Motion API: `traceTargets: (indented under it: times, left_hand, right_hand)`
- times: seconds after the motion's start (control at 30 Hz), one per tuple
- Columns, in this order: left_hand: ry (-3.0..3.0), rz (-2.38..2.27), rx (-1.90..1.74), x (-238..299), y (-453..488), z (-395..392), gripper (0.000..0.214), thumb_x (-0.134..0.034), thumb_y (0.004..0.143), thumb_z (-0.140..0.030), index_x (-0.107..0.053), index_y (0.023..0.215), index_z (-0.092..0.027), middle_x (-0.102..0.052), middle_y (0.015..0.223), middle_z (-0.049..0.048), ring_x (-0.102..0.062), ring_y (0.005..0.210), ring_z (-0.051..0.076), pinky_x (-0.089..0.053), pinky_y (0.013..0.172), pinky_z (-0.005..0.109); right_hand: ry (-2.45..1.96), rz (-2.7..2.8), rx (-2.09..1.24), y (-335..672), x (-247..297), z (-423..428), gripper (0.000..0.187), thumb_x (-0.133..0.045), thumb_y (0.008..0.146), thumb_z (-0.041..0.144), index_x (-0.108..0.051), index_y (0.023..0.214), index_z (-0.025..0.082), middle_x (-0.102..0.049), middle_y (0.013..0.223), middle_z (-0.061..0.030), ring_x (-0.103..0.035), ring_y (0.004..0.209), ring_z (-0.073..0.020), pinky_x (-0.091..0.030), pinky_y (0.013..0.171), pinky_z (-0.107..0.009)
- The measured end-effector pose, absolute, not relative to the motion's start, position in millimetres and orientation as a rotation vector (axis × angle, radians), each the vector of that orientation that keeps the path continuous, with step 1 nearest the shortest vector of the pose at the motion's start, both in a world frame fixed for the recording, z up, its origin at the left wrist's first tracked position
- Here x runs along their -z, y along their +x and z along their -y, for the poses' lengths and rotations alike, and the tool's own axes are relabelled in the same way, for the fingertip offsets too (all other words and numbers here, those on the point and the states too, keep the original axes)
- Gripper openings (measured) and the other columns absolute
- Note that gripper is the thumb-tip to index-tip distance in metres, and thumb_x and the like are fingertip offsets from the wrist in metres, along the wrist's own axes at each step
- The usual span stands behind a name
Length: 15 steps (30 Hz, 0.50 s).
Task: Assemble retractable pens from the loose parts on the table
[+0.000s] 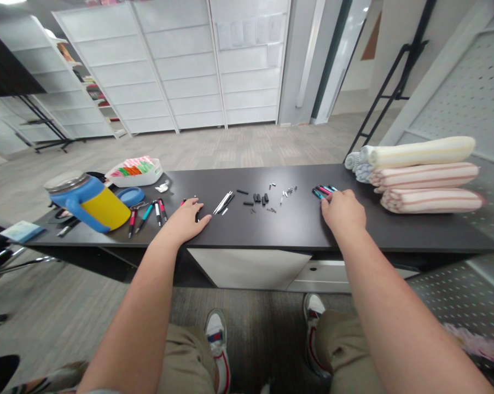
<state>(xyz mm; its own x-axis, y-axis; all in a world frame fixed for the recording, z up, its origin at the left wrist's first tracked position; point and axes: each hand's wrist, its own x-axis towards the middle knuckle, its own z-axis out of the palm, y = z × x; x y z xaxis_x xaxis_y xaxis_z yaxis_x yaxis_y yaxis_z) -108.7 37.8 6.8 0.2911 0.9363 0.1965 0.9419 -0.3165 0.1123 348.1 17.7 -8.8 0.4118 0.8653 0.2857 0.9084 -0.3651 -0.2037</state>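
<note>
My left hand (184, 220) lies palm down on the dark tabletop, fingers spread, partly covering red and black pens. To its right are several thin white and black pen refills (223, 202). Short black grips (261, 199) and tiny silver pen parts (288, 192) are scattered mid-table. Over at the right, my right hand (345, 210) has its fingers curled at a bunch of coloured pen barrels (324, 191), teal, red and black; their near ends are hidden by the hand. Left of my left hand lie several assembled pens (147, 214) in red, teal and white.
A blue and yellow mug (94, 202) with a metal lid stands on the left, beside a blue ring-shaped thing (131, 196). Behind is a white tray (148, 176) of colourful packets. Rolled striped towels (429, 178) are stacked at the right end of the table (263, 232).
</note>
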Motion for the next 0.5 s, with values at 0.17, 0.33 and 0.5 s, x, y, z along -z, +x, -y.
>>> traceTargets:
  times: [0.17, 0.33, 0.5]
  left_hand:
    - [-2.478, 1.861, 0.395, -1, -114, -43, 0.057, -0.050, 0.101, -0.048, -0.069, 0.134, -0.005, -0.058, 0.152, 0.0263, -0.055, 0.144, 0.037, -0.039, 0.126, 0.051]
    - [-2.378, 1.761, 0.571, -5, -106, -39, 0.050, -0.052, 0.103, -0.042, -0.066, 0.134, -0.006, -0.056, 0.153, 0.0260, -0.052, 0.147, 0.037, -0.038, 0.126, 0.052]
    - [-2.493, 1.347, 0.838, -23, -54, -13, 0.054, -0.053, 0.106, -0.040, -0.049, 0.153, -0.013, -0.053, 0.158, 0.0201, -0.047, 0.151, 0.031, -0.031, 0.130, 0.053]
  right_hand:
    - [-2.224, 1.506, 0.249, 347, 5, -15, 0.036, -0.050, 0.102, 0.037, -0.072, 0.114, 0.012, -0.072, 0.107, -0.0208, -0.069, 0.091, -0.0328, -0.046, 0.075, -0.040]
    - [-1.877, 1.565, 0.254, 330, -9, -5, 0.029, -0.052, 0.103, 0.039, -0.069, 0.112, 0.018, -0.076, 0.103, -0.0146, -0.068, 0.090, -0.0287, -0.045, 0.077, -0.036]
    - [-1.500, 1.909, 0.198, 276, -17, 16, 0.023, -0.054, 0.106, 0.037, -0.068, 0.112, 0.020, -0.075, 0.107, -0.0112, -0.068, 0.088, -0.0242, -0.047, 0.077, -0.034]
